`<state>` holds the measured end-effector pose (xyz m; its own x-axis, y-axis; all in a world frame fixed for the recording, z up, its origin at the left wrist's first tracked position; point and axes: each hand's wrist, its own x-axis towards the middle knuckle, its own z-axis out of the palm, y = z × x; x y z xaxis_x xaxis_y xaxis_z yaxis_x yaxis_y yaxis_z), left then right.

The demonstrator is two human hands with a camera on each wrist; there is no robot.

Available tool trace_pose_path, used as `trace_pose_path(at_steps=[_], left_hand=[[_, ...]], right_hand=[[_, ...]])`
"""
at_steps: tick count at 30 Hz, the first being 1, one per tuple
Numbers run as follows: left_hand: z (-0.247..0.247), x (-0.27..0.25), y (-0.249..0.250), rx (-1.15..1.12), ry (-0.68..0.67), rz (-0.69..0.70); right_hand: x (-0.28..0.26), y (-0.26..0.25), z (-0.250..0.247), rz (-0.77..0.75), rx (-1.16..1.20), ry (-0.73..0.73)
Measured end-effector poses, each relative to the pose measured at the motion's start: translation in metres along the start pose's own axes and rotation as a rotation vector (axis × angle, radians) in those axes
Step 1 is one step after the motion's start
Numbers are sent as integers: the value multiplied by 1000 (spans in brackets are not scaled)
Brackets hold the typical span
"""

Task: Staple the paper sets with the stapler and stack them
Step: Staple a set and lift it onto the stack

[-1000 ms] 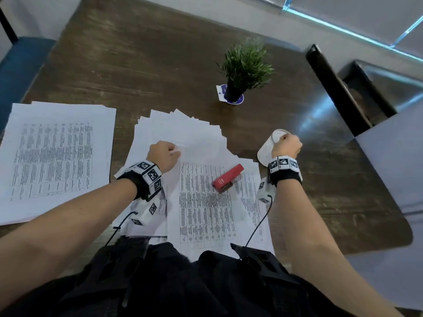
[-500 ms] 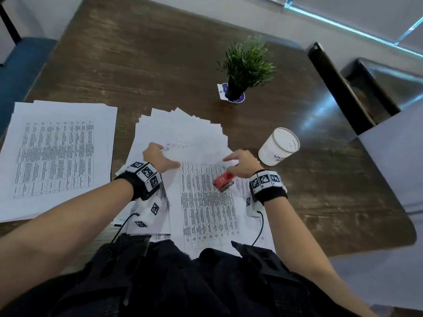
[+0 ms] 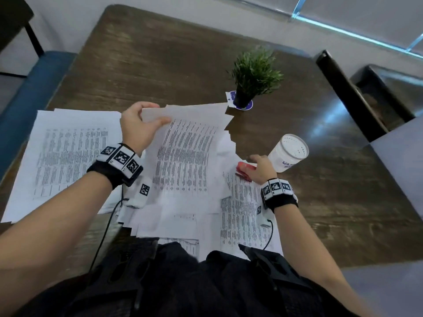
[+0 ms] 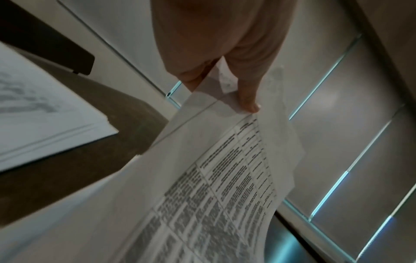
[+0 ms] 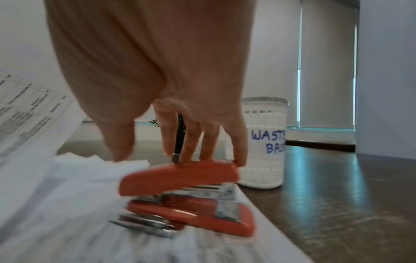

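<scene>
My left hand [image 3: 153,114] [image 4: 220,92] pinches the top left corner of a printed paper set [image 3: 187,152] [image 4: 225,178] and holds it lifted and tilted above the spread of loose sheets [image 3: 242,213]. The red stapler [image 3: 243,170] [image 5: 186,178] lies on those sheets to the right. My right hand [image 3: 258,165] [image 5: 162,154] hovers over it. Its fingertips [image 5: 241,160] touch the far edge of the stapler's top arm, and the thumb hangs just short of the near end. A flat stack of printed papers [image 3: 68,152] [image 4: 45,115] lies at the left.
A white cup marked as a waste basket [image 3: 288,154] [image 5: 263,142] stands just right of the stapler. A small potted plant [image 3: 254,74] sits farther back on the dark wooden table [image 3: 160,65]. A blue seat [image 3: 29,92] is at the left, a black chair back [image 3: 343,92] at the right.
My right hand left the white cup and came left and down onto the stapler. My left hand picked a paper set off the spread and raised it.
</scene>
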<state>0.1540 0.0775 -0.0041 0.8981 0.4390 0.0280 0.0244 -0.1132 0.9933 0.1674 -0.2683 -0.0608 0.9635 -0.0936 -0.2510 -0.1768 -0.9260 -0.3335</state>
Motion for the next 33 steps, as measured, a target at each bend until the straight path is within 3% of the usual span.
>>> trace_pose_path(at_steps=[4, 7, 10, 15, 21, 26, 33], left_hand=[[1, -6, 46, -159, -70, 224], [3, -11, 65, -268, -84, 267], [4, -10, 68, -317, -112, 226], [2, -10, 63, -157, -289, 161], [6, -15, 85, -187, -294, 284], [9, -13, 87, -205, -302, 281], [6, -15, 92, -253, -220, 348]], right_hand=[[-7, -48, -18, -172, 528, -8], [-20, -84, -30, -199, 963, -79], [-30, -108, -44, -136, 1022, 70], [-30, -124, -63, -204, 1249, 175], [-36, -126, -95, -392, 1222, 160], [-41, -123, -95, -417, 1229, 85], [-51, -144, -102, -473, 1326, 193]])
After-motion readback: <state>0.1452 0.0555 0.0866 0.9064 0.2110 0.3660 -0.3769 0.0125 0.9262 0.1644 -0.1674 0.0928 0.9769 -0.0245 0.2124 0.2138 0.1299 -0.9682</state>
